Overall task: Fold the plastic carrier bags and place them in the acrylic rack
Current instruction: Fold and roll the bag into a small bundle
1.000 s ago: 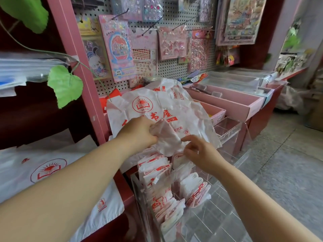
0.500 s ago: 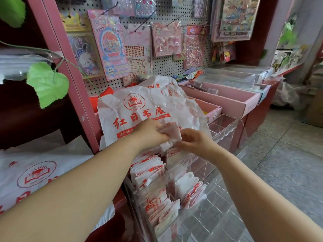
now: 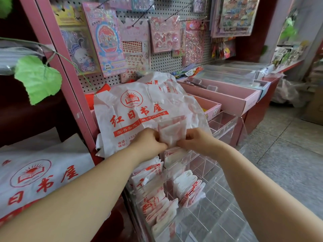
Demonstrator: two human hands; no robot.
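Both hands are on it: the left hand (image 3: pixel 150 143) and the right hand (image 3: pixel 196 140) each pinch a lower corner of the folded bag (image 3: pixel 172 131), a small white-and-red packet held upright just above the back of the acrylic rack (image 3: pixel 227 124). It's thin film, surely near weightless, soft and slick, and my read is it will spring open the moment a pinch slackens, so the grip belongs low on the folded edge with the layers squeezed flat. Below, the rack's left column is packed with stored bags (image 3: pixel 153 173), a second bundle (image 3: pixel 189 186) stands in the middle column, and the slots to the right and front look free. The dividers (image 3: pixel 203 163) are clear and hard to see, thin edges that could snag a loose corner. The pile of unfolded bags (image 3: pixel 139 109) slumps just behind the hands, with a pink tray (image 3: pixel 227 100) beyond, so the best room looks straight down
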